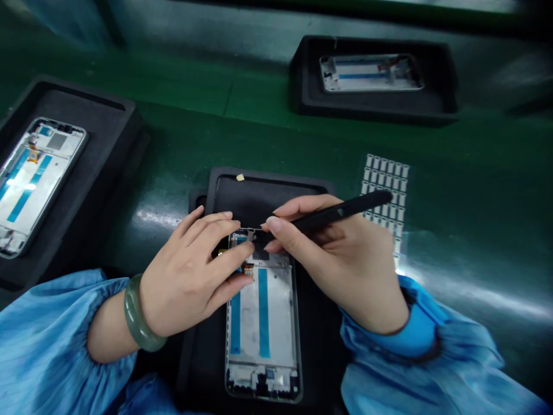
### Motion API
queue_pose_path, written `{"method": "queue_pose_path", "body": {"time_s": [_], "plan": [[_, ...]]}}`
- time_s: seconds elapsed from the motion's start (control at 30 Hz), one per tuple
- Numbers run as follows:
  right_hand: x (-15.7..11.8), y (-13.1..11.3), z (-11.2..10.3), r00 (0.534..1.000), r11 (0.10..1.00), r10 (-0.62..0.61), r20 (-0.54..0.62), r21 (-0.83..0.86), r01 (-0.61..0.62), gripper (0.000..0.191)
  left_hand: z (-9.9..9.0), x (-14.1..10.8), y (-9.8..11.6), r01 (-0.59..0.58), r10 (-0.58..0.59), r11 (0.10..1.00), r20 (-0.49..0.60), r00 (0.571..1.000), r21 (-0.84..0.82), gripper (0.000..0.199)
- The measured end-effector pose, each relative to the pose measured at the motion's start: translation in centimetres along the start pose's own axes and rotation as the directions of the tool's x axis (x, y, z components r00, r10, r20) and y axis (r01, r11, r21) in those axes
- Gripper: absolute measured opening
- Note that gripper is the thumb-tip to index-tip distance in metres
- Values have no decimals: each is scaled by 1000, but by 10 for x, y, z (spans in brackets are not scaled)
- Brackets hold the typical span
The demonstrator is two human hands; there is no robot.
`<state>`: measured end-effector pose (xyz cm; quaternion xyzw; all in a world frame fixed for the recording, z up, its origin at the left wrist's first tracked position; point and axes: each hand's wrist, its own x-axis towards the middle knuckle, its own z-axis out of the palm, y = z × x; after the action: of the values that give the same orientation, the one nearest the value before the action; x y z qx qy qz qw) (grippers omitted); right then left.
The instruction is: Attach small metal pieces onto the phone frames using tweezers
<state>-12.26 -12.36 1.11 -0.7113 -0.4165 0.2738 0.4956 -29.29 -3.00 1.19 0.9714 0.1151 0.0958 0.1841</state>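
One black pen-shaped tool [341, 212] is sitting pinched in my right hand [352, 259], over the far end of a phone frame [280, 311] lying in the near black tray [276, 176]. My left hand [190, 271] is spreading curved fingers over the frame's far left corner; whether they are pinching anything, I cannot tell on my feed.

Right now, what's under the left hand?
Under the left hand is part of a phone frame. An orange piece peeks between index finger and thumb, and a blue strip shows below the thumb. What the hand covers can't be seen.
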Motion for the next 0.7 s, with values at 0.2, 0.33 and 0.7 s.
{"method": "queue_pose_path", "body": {"time_s": [0.2, 0.33, 0.7], "plan": [[-1, 2, 0, 999, 997, -40, 11, -68, 40, 16, 1, 2, 5, -5, 7, 998, -34, 999, 56, 29], [-1, 2, -1, 998, 996, -55, -7, -66, 54, 15, 4, 1, 12, 15, -7, 995, -77, 997, 98, 30], [1, -3, 1, 990, 986, -108, -85, 115, 118, 8, 7, 0, 16, 74, -64, 992, -88, 994, 104, 30]]}}
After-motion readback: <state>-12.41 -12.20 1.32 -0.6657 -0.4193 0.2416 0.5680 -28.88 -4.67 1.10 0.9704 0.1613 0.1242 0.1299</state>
